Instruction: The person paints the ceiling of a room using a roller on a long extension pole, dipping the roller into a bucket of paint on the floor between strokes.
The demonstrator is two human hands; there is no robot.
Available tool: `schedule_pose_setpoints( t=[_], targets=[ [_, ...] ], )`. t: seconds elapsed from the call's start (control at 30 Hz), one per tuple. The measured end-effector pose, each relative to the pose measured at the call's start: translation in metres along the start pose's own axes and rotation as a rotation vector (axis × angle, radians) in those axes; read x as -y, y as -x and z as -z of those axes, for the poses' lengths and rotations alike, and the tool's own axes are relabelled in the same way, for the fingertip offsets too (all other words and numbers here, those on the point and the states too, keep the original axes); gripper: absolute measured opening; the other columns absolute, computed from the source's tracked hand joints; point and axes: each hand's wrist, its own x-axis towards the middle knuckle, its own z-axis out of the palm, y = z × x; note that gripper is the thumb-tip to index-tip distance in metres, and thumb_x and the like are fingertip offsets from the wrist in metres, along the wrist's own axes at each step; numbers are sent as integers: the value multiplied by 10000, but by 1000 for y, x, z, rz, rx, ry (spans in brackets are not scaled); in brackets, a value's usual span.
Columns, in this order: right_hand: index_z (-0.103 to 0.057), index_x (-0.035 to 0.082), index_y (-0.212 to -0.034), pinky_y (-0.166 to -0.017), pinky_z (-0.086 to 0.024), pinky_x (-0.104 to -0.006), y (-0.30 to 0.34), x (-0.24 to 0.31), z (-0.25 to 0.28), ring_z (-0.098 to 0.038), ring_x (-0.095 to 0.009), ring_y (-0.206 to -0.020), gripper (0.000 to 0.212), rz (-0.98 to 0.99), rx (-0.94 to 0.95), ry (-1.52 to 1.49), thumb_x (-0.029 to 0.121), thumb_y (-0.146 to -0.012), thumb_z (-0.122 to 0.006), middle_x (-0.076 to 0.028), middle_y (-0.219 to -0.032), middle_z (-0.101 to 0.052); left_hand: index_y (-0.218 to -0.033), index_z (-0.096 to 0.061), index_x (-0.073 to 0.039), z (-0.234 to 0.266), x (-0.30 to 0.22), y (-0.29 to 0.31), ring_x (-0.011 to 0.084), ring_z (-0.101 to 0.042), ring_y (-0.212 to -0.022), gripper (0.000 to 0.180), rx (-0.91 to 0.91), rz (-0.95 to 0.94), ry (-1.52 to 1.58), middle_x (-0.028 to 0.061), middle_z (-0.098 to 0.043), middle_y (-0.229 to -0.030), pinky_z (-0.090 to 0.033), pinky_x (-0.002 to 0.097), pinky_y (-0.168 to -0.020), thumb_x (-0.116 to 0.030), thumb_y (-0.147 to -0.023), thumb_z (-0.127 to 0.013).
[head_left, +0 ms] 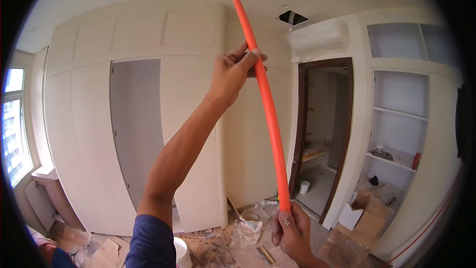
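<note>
A long orange-red pipe [270, 114] rises in front of me, slightly slanted, its upper end running out of the top of the picture. My left hand [238, 67] is raised high and closed around its upper part, thumb lying along it. Lower down, my right hand [293, 231] grips the pipe at its bottom end. Where the pipe ends inside my right hand is hidden by the fingers. Behind it stand a tall cream wardrobe [193, 134] and a cream wall.
A dark-framed doorway [296, 168] opens to the right, beside white shelves [400, 113]. Scraps and a white bucket [182, 253] lie about the floor; cardboard boxes [373, 217] stand at the lower right. Overhead are a ceiling hatch [292, 18] and a wrapped wall unit [319, 38].
</note>
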Motion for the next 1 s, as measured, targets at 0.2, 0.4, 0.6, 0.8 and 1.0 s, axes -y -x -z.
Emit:
schedule_pose_setpoints(
  t=[0.2,0.4,0.6,0.8,1.0],
  targets=[
    [-516,26,-994,-409,-373,-228,-69,-23,-27,-447,-68,-445,256,-2,9,14,277,-1049,-526,-30,-677,-528,-1391,-496,84,49,46,-30,196,-668,-892,515,-54,90,27,135,-677,-1062,-565,344,-863,-245,-1010,-600],
    [-513,50,-958,-383,-357,-217,-142,-63,-55,-424,-58,-436,284,37,29,45,320,-1046,-523,-16,-703,-511,-1452,-405,90,98,91,-28,214,-659,-959,515,-28,165,-88,163,-620,-1204,-535,359,-906,-189,-1036,-527],
    [-516,53,-945,-380,-347,-213,-212,-110,-78,-412,-46,-450,275,91,35,33,307,-1052,-517,-5,-706,-514,-1448,-378,105,146,130,-33,223,-647,-991,493,15,222,-200,178,-576,-1249,-510,393,-925,-130,-1030,-497],
    [-522,61,-926,-388,-348,-212,-273,-135,-111,-407,-45,-460,281,107,53,5,312,-1053,-516,-2,-706,-509,-1391,-452,84,206,171,-66,232,-642,-1009,430,-5,243,-157,171,-574,-1238,-507,411,-939,-116,-1017,-520],
    [-535,58,-891,-393,-353,-212,-325,-152,-135,-420,-45,-471,290,112,53,34,300,-1049,-518,1,-689,-514,-1372,-474,74,251,203,-94,242,-640,-1012,406,-45,248,-160,161,-584,-1220,-526,425,-942,-107,-1012,-523]
  ],
)
